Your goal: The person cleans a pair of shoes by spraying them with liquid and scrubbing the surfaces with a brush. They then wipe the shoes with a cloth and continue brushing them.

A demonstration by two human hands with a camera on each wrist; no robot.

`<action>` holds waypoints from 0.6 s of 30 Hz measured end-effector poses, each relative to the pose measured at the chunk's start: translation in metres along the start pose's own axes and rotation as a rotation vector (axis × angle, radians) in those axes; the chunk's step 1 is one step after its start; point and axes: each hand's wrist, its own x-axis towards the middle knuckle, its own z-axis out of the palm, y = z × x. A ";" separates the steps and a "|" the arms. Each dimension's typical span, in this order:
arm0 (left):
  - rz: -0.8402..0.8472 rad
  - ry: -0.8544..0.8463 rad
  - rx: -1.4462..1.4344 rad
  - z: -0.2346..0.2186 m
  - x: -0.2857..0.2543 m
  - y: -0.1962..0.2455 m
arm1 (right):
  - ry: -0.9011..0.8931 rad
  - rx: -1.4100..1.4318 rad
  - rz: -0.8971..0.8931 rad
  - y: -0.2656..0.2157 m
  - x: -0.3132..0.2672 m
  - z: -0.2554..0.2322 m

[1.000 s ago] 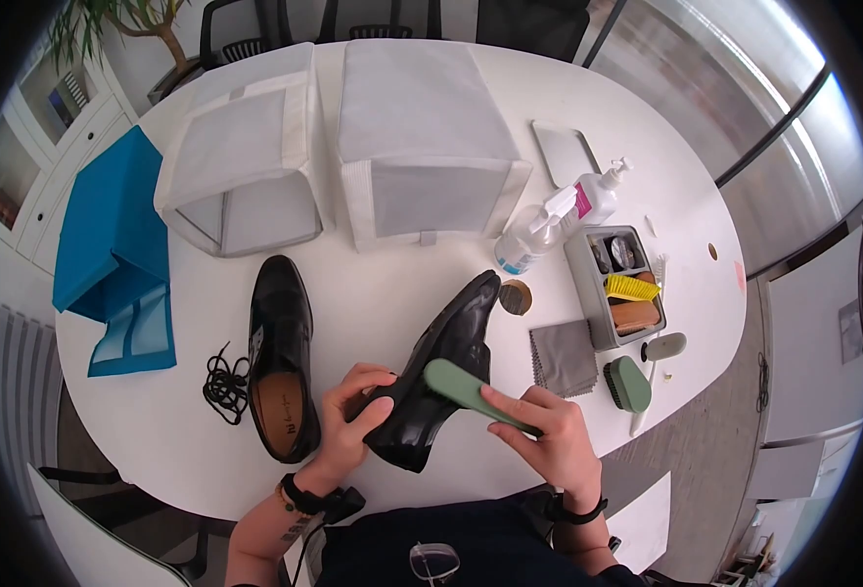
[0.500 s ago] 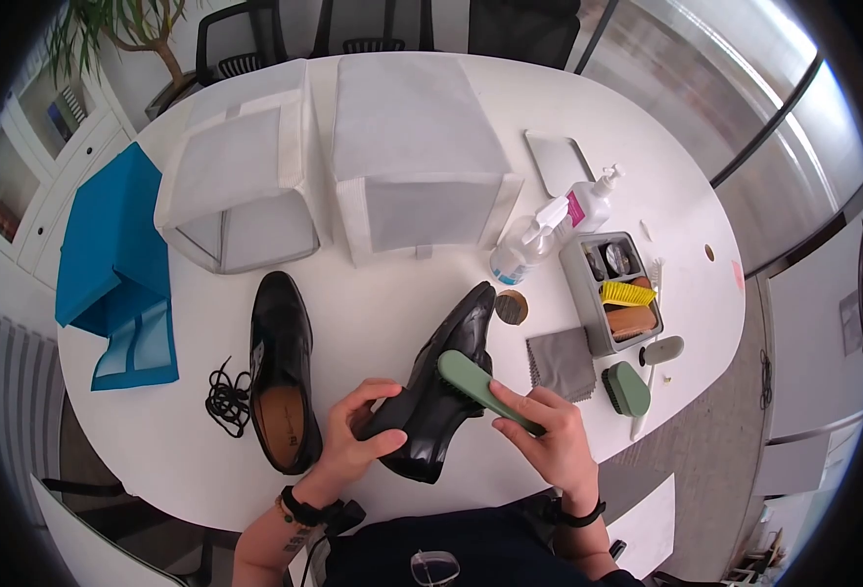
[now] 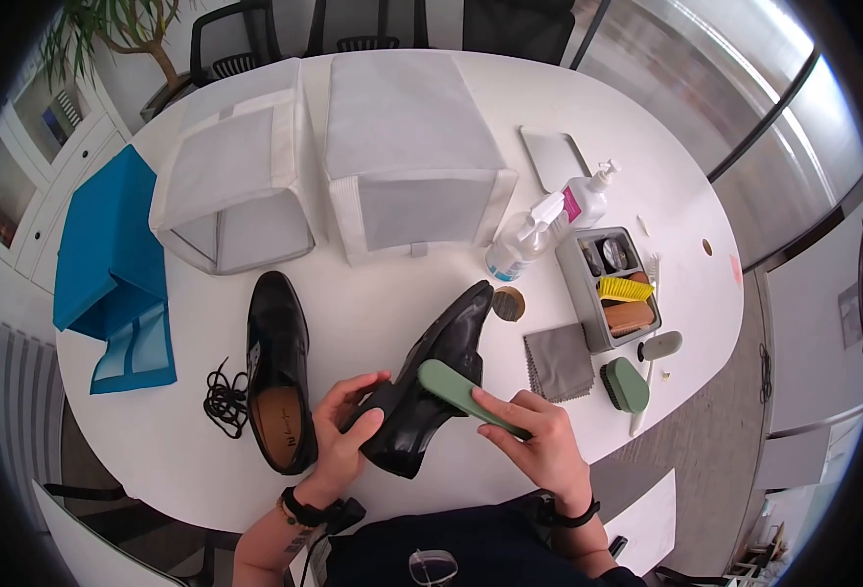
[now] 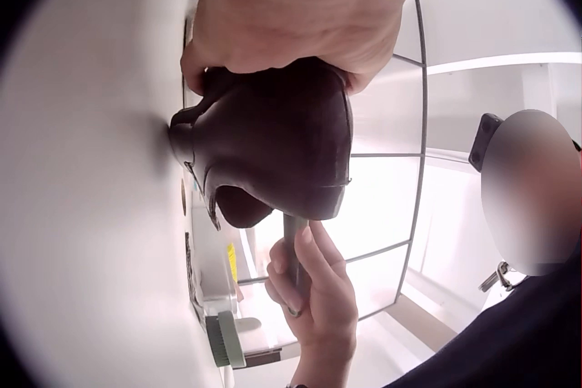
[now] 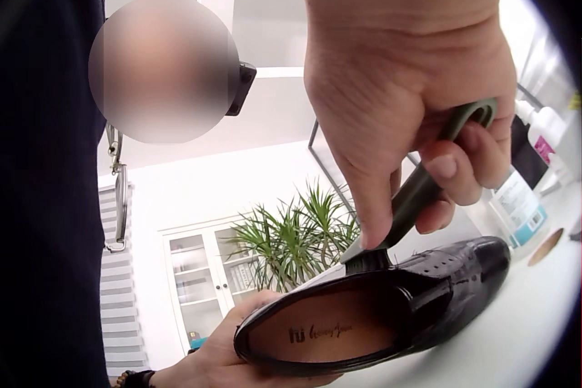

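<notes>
A black leather shoe (image 3: pixel 435 374) lies tilted on the white table (image 3: pixel 373 293), its toe pointing away from me. My left hand (image 3: pixel 346 430) grips its heel end (image 4: pixel 273 138); the shoe's tan insole (image 5: pixel 336 326) shows in the right wrist view. My right hand (image 3: pixel 529 435) holds a green-handled brush (image 3: pixel 456 391) by the handle (image 5: pixel 427 174), with the brush head on the shoe's upper near the opening. A second black shoe (image 3: pixel 277 364) lies on the table to the left, with black laces (image 3: pixel 224 391) beside it.
Two white fabric boxes (image 3: pixel 407 147) stand at the back, with blue fabric (image 3: pixel 109 254) at the left. Right of the shoe are a grey cloth (image 3: pixel 559 362), another green brush (image 3: pixel 627 383), a grey tray of brushes (image 3: pixel 617 286), a round tin (image 3: pixel 508 303) and two bottles (image 3: pixel 549 225).
The brush has moved back and forth along the shoe's upper, and the shoe has shifted slightly in my left hand. Both grips stay the same.
</notes>
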 end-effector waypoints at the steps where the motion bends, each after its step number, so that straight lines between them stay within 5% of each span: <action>1: -0.021 0.000 -0.020 0.000 0.000 0.000 | -0.001 0.001 0.000 0.000 0.001 0.000; 18: -0.098 -0.036 -0.026 0.002 0.001 0.005 | -0.013 -0.007 0.002 0.003 0.000 0.002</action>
